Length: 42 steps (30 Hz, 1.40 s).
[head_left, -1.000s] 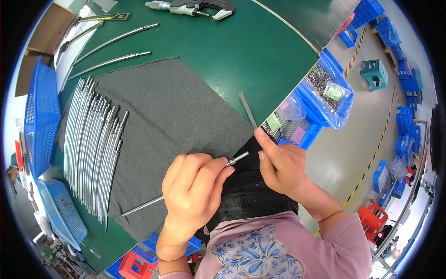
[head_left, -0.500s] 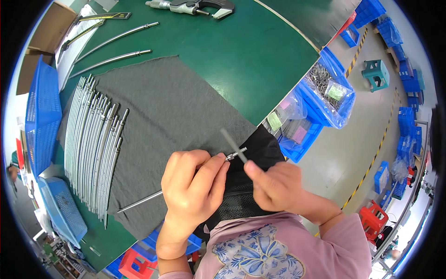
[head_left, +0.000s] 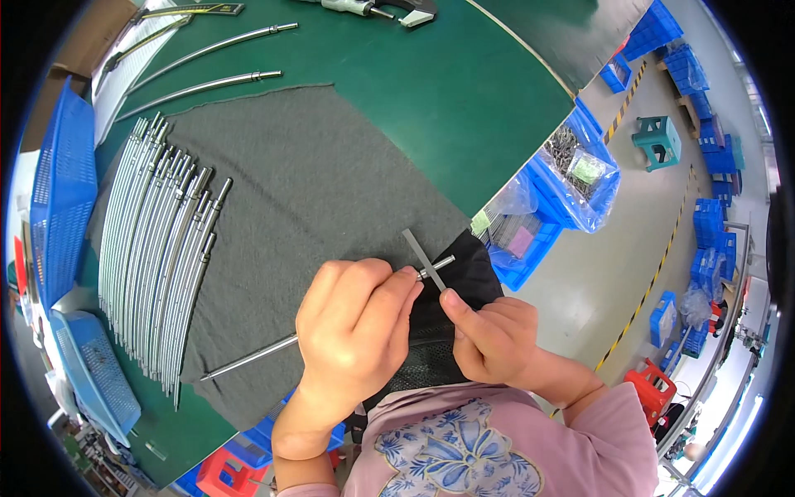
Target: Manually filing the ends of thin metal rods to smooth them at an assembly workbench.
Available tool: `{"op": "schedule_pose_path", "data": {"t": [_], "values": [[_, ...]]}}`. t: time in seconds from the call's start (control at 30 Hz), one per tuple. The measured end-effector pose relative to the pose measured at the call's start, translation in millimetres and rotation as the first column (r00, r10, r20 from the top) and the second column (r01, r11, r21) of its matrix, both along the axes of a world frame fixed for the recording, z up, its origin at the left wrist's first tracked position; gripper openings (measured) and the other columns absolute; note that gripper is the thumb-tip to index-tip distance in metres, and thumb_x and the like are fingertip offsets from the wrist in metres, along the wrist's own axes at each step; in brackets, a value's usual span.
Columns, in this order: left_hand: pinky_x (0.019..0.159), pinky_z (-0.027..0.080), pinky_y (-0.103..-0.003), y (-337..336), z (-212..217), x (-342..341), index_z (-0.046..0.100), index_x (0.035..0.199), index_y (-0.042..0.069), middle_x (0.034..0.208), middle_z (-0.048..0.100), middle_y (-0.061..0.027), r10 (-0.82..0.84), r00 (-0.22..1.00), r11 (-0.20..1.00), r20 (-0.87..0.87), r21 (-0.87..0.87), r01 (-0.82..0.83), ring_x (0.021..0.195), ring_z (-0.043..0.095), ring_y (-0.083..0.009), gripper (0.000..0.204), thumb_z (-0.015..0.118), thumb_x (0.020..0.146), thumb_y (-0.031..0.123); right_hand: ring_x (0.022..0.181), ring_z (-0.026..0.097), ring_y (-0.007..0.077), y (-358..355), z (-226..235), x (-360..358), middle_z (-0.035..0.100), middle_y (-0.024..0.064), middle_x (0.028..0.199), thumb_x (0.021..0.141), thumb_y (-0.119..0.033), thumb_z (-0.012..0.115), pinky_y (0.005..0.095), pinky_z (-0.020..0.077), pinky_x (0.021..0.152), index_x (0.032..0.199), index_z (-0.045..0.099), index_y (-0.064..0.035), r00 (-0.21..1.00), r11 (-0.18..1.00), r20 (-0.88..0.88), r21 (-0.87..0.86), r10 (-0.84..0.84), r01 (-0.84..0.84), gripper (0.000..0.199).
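**Both hands on one rod, flat strip at its tip**

Left hand [head_left: 356,319] is closed around a thin metal rod [head_left: 248,358], fingers curled over it near its right end. The rod runs from lower left across the grey cloth [head_left: 315,174] up to the hand; its tip pokes out just past the fingers, over a black mesh piece [head_left: 476,273] at the table edge.

Right hand [head_left: 489,335] pinches a small flat metal strip [head_left: 422,258] between thumb and forefinger. The strip stands tilted, crossing the rod tip and touching it.

A row of similar rods [head_left: 157,248] lies side by side along the cloth's left edge, well apart from the hands. Two more curved rods [head_left: 207,66] lie on the green table [head_left: 447,91] beyond the cloth. Blue baskets [head_left: 58,190] sit at the left side of the table. A blue bin [head_left: 571,166] lined with a clear bag of small metal parts sits right of the table, below its edge.
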<state>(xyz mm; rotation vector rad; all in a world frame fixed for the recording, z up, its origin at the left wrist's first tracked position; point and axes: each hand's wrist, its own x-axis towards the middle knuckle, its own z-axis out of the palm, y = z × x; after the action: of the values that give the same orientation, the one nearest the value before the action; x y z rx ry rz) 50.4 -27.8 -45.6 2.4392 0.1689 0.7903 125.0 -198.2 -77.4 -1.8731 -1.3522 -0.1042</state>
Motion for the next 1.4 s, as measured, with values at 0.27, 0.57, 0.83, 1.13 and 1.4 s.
{"op": "schedule_pose_path", "data": {"t": [0.27,0.57,0.83,1.13,1.4], "values": [[0.054,0.045,-0.032,0.2,0.3,0.6,0.066,0.084,-0.001,0.08,0.057,-0.007,-0.008,1.0,1.0,-0.006,-0.01,0.008,0.065,0.054,-0.0225,0.025,0.075,0.061,-0.002,0.036,0.035,0.0134,7.3,3.5,1.0,0.039,-0.0027,0.048,0.061,0.007,0.055,0.0284,0.026,0.038,0.115,0.064,0.0021,0.998,0.999,0.06,-0.018,-0.03,0.031,0.055],[0.053,0.045,-0.032,-0.3,0.6,2.2,0.066,0.082,-0.002,0.078,0.057,-0.0067,-0.009,1.0,1.0,-0.007,-0.019,0.009,0.064,0.054,-0.0221,0.023,0.073,0.06,-0.004,0.036,0.033,0.0132,-1.7,4.8,-2.3,0.034,-0.0036,0.048,0.059,0.004,0.057,0.0289,0.0247,0.037,0.114,0.065,0.0005,0.995,0.997,0.087,-0.062,-0.046,0.051,0.055],[0.052,0.044,-0.031,0.1,-1.2,2.8,0.065,0.08,-0.001,0.077,0.057,-0.0066,-0.012,1.0,1.0,0.003,-0.017,0.012,0.063,0.054,-0.0222,0.022,0.073,0.06,-0.005,0.037,0.035,0.0133,-2.3,5.3,-5.6,0.036,-0.0037,0.049,0.058,0.005,0.057,0.0298,0.0261,0.038,0.114,0.065,0.0003,0.997,0.996,0.05,-0.055,-0.062,0.064,0.057],[0.052,0.044,-0.031,0.6,-1.8,2.1,0.064,0.079,-0.001,0.078,0.057,-0.0071,-0.014,1.0,1.0,0.0,-0.016,0.014,0.063,0.053,-0.0224,0.022,0.074,0.06,-0.004,0.039,0.035,0.0129,-13.0,-6.9,-13.1,0.035,-0.0027,0.051,0.06,0.006,0.059,0.0284,0.0259,0.038,0.117,0.064,-0.0006,0.997,0.998,0.057,-0.048,-0.049,0.052,0.057],[0.052,0.044,-0.031,1.1,0.8,1.6,0.064,0.079,-0.001,0.078,0.057,-0.0071,-0.011,1.0,1.0,-0.001,-0.001,0.011,0.063,0.054,-0.0227,0.021,0.074,0.061,-0.004,0.039,0.034,0.0117,5.5,-9.4,-9.4,0.033,-0.0038,0.051,0.06,0.003,0.06,0.0266,0.027,0.04,0.112,0.067,-0.0009,0.993,0.997,0.09,0.016,-0.077,0.075,0.052]]}}
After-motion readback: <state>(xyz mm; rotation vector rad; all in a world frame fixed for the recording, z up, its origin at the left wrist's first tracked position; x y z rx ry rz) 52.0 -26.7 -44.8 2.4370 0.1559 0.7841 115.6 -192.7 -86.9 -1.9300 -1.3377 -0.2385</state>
